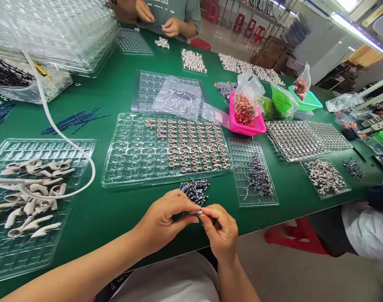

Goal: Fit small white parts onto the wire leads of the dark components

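Above the table's near edge, my left hand (169, 216) and my right hand (222, 230) meet fingertip to fingertip. Both pinch a small whitish part (197, 212), mostly hidden by the fingers. Just beyond my left hand lies a pile of small dark wired parts (196, 191) on the green table. Past it sits a clear blister tray (125, 167), its right half filled with rows of beige, ring-ended pieces (196, 147). To the left, a second clear tray (81, 147) carries loose beige curved shells (42, 197).
A white cable (92, 167) loops over the left tray. Right of centre are a tray of wired parts (259, 176) and a pink basket (248, 126) with a bag in it. Stacked clear trays (68, 37) stand back left. Across the table, another person's hands (171, 27) hold something small.
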The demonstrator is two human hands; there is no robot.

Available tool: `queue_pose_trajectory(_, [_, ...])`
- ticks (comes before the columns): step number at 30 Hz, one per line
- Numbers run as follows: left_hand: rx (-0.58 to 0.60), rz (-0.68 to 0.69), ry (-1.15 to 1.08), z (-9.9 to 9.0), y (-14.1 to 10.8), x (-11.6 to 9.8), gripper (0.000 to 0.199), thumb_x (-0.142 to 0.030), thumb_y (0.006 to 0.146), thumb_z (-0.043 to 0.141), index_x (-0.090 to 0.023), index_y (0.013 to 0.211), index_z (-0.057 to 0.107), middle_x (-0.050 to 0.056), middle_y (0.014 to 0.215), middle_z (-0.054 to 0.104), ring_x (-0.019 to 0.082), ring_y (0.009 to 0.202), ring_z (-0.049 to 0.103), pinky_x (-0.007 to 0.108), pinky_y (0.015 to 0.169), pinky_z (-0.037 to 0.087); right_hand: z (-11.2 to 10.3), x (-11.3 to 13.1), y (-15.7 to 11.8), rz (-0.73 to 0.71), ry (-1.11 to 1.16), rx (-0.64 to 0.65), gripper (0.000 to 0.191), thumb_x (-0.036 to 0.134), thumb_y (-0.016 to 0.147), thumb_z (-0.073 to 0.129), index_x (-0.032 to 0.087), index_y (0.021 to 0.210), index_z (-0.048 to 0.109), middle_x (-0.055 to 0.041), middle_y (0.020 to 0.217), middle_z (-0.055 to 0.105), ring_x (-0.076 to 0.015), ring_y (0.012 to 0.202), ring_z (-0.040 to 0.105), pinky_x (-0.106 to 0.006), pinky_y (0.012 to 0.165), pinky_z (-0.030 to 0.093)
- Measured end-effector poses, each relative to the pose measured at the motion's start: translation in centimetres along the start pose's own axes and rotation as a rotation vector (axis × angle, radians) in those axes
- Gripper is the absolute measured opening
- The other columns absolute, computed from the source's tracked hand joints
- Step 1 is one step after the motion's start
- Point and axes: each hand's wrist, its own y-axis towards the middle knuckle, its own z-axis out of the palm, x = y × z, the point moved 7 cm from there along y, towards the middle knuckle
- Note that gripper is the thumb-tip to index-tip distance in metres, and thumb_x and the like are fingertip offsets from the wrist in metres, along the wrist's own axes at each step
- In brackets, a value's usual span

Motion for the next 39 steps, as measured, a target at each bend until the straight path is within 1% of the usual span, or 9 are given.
queue_pose_trajectory(4, [0.003, 0.037, 0.036, 0.0, 0.1, -0.3, 0.023, -0.013, 0.084, 0.072, -0.024, 0.104, 0.07, 0.0, 0.082, 0.074, 0.017, 0.08, 0.061, 0.029, 0.071, 0.052, 0.0, 0.3, 0.1, -0.032, 0.023, -0.002, 0.024, 0.007, 0.087, 0.065, 0.025, 0.103, 0.068, -0.0011, 0.087, 0.07, -0.0135, 0.077, 0.064, -0.026, 0.066, 0.051])
queue_pose_trajectory(9, [0.009, 0.153, 0.046, -0.1, 0.4, -1.2, 0.028, -0.008, 0.085, 0.07, -0.024, 0.108, 0.068, -0.001, 0.09, 0.077, 0.014, 0.077, 0.062, 0.031, 0.076, 0.051, 0.1, 0.2, 0.3, -0.038, 0.1, 0.023, 0.028, 0.005, 0.085, 0.066, 0.026, 0.104, 0.068, -0.001, 0.086, 0.071, -0.0142, 0.076, 0.065, -0.028, 0.068, 0.052])
queue_pose_trajectory(13, [0.029, 0.175, 0.033, -0.1, 0.5, -1.4, 0.031, -0.005, 0.084, 0.07, -0.023, 0.109, 0.067, -0.002, 0.091, 0.077, 0.013, 0.075, 0.063, 0.032, 0.077, 0.049, 0.1, -0.1, 0.3, -0.001, 0.164, 0.026, 0.024, 0.007, 0.084, 0.068, 0.025, 0.099, 0.07, -0.0004, 0.082, 0.07, -0.014, 0.073, 0.064, -0.028, 0.066, 0.051])
queue_pose_trajectory(17, [0.031, 0.18, 0.042, -0.1, 0.5, -1.5, 0.029, -0.005, 0.084, 0.071, -0.022, 0.107, 0.067, -0.002, 0.09, 0.077, 0.012, 0.074, 0.063, 0.031, 0.076, 0.05, 0.1, -0.1, 0.3, 0.004, 0.171, 0.023, 0.022, 0.008, 0.084, 0.068, 0.025, 0.098, 0.07, -0.0007, 0.082, 0.07, -0.014, 0.073, 0.064, -0.028, 0.065, 0.051])
queue_pose_trajectory(27, [0.002, 0.172, 0.065, -0.3, 0.5, -1.5, 0.025, -0.008, 0.084, 0.072, -0.023, 0.104, 0.068, -0.001, 0.086, 0.077, 0.014, 0.074, 0.062, 0.029, 0.074, 0.053, 0.1, 0.5, 0.3, -0.094, 0.085, 0.044, 0.031, 0.002, 0.084, 0.065, 0.026, 0.104, 0.068, -0.0014, 0.085, 0.07, -0.015, 0.077, 0.064, -0.03, 0.068, 0.052])
queue_pose_trajectory(32, [0.011, 0.154, 0.085, -0.2, 0.3, -1.3, 0.024, -0.008, 0.083, 0.073, -0.022, 0.102, 0.069, -0.001, 0.086, 0.077, 0.014, 0.074, 0.061, 0.028, 0.074, 0.053, 0.2, 0.6, 0.5, -0.091, 0.059, 0.046, 0.028, 0.004, 0.084, 0.065, 0.025, 0.102, 0.066, -0.0006, 0.083, 0.068, -0.0141, 0.075, 0.062, -0.028, 0.067, 0.05])
queue_pose_trajectory(35, [0.035, 0.09, 0.102, 0.1, 0.2, -1.0, 0.023, -0.012, 0.083, 0.073, -0.021, 0.104, 0.07, 0.0, 0.082, 0.075, 0.015, 0.076, 0.061, 0.026, 0.071, 0.053, 0.3, 0.5, 0.5, -0.052, 0.003, 0.033, 0.017, 0.008, 0.086, 0.062, 0.023, 0.094, 0.064, 0.001, 0.079, 0.062, -0.0125, 0.071, 0.057, -0.026, 0.064, 0.046])
queue_pose_trajectory(37, [0.043, 0.029, 0.116, 0.1, 0.1, -0.8, 0.03, -0.015, 0.083, 0.073, -0.02, 0.112, 0.068, 0.001, 0.084, 0.074, 0.015, 0.079, 0.063, 0.026, 0.072, 0.053, 0.3, 0.1, 0.4, 0.014, -0.029, 0.014, 0.01, 0.012, 0.088, 0.06, 0.022, 0.086, 0.061, 0.002, 0.075, 0.057, -0.0112, 0.067, 0.052, -0.025, 0.061, 0.042])
queue_pose_trajectory(39, [0.042, -0.027, 0.136, 0.0, 0.1, -0.6, 0.037, -0.018, 0.082, 0.075, -0.018, 0.117, 0.066, 0.002, 0.088, 0.073, 0.016, 0.083, 0.065, 0.026, 0.075, 0.054, 0.0, -0.5, 0.3, 0.094, -0.036, -0.025, 0.01, 0.016, 0.09, 0.057, 0.021, 0.081, 0.058, 0.0027, 0.073, 0.052, -0.0101, 0.063, 0.047, -0.024, 0.057, 0.039])
